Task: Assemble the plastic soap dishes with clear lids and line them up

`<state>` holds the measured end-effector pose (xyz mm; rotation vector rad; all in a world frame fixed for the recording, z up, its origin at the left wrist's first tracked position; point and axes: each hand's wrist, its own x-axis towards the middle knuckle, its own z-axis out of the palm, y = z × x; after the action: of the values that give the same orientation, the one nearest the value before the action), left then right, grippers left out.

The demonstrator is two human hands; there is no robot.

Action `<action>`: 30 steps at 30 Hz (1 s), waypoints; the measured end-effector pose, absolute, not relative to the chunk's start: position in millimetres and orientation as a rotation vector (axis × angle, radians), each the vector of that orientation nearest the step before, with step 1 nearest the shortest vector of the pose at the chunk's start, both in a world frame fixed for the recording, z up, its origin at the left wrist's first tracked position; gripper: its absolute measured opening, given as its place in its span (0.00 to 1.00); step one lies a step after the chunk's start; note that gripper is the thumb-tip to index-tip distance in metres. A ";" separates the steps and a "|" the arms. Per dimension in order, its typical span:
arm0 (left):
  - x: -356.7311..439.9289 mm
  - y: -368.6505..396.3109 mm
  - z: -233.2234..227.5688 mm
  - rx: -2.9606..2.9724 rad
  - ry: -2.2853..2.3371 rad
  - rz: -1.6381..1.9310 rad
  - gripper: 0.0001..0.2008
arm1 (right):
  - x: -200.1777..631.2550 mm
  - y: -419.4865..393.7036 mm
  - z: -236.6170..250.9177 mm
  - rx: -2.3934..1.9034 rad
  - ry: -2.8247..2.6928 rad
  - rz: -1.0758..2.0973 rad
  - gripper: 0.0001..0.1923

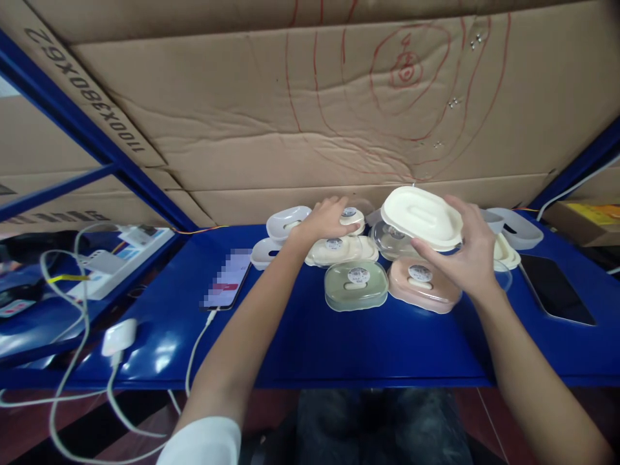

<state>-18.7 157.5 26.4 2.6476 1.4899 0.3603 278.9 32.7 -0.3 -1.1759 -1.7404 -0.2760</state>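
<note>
My right hand (462,255) holds a cream oval soap-dish tray (420,216) tilted above a clear plastic lid (390,240). My left hand (323,219) rests on a small cream soap box (352,219) at the back of a cluster of boxes. In front lie a green soap box (356,285) and a pink soap box (420,285), each with a clear lid and a round sticker. A cream box (334,252) with a sticker sits just below my left hand.
The blue metal table (310,349) carries white trays (287,223) on the left and a grey tray (516,229) on the right. A phone (227,279) on a white cable lies left, a dark tablet (555,287) right. Cardboard sheets stand behind.
</note>
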 end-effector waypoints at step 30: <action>-179.7 70.6 -19.1 2.642 1.584 0.486 0.56 | 263.6 25.9 -2.9 -1.170 -1.849 -0.285 0.45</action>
<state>-179.7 70.6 -19.1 2.6424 1.5842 0.4864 263.6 25.9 -2.9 -1.1699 -1.8488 -0.2850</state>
